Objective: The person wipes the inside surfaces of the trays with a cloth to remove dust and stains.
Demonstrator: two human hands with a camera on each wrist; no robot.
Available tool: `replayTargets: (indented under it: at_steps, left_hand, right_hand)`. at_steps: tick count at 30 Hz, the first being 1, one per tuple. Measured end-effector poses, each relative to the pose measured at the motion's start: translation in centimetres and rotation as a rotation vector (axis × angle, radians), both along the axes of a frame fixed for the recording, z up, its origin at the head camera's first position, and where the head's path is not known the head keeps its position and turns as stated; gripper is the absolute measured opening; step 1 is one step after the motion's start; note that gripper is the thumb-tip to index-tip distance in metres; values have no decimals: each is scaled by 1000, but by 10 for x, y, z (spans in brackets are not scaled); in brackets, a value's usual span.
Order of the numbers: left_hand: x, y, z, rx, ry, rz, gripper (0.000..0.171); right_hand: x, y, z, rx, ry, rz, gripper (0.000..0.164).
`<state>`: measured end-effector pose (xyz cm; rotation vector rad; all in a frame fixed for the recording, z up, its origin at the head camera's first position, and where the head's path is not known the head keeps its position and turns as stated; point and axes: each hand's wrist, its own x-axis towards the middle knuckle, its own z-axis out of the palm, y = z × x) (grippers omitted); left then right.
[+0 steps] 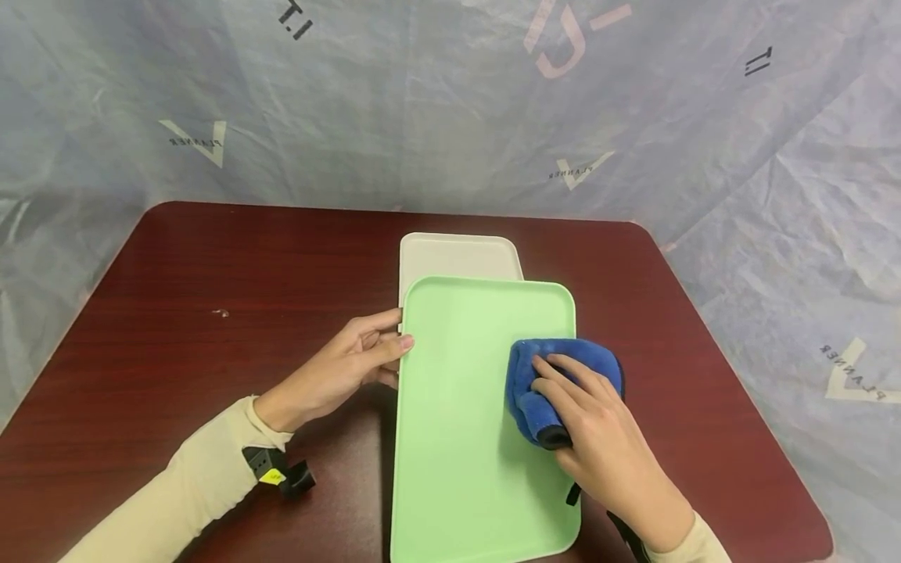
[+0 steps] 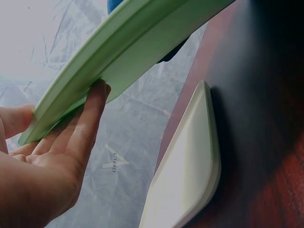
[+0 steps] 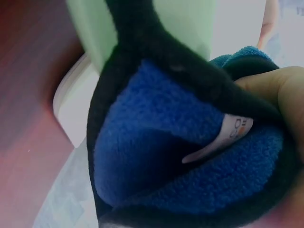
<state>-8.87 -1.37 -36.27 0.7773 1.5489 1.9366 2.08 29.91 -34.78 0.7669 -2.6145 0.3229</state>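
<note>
My left hand (image 1: 338, 363) holds a light green rectangular tray (image 1: 457, 438) by its left rim, thumb on the top side and fingers beneath. In the left wrist view the green tray (image 2: 137, 57) is raised off the table, its underside showing. A folded blue cloth (image 1: 524, 383) with black edging lies against the tray's right part, gripped by my right hand (image 1: 598, 426). The right wrist view shows the blue cloth (image 3: 166, 109) close up, with a small white label. Behind the green tray, partly covered by it in the head view, a white tray (image 1: 457, 256) lies on the table.
The dark red wooden table (image 1: 296, 266) has rounded corners. A grey plastic sheet (image 1: 394, 117) with printed marks hangs behind it and at the sides. A tiny pale scrap (image 1: 221, 313) is on the table's left part.
</note>
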Motion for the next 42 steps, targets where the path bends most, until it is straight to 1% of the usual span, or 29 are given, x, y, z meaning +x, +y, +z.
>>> replayTargets:
  at_steps: [6, 14, 20, 25, 30, 35, 42]
  left_hand:
    - [0, 1, 0, 9, 0, 5, 42]
    - [1, 2, 0, 14, -10, -14, 41]
    - [1, 2, 1, 14, -9, -14, 43]
    - [2, 2, 2, 14, -12, -17, 44]
    - [2, 1, 2, 9, -19, -13, 44]
    - [1, 0, 2, 16, -18, -6, 43]
    - [3, 1, 4, 5, -26, 3, 42]
  right_hand:
    - [-3, -15, 3, 16, -13, 24, 59]
    - [-8, -43, 7, 35, -4, 126, 59]
    - [-13, -62, 13, 40, 16, 188, 54]
    - [-14, -77, 16, 68, 21, 207, 52]
    - [-15, -88, 17, 103, 63, 219, 57]
    - [-14, -90, 15, 113, 79, 222, 62]
    - [-6, -91, 10, 138, 100, 234, 66]
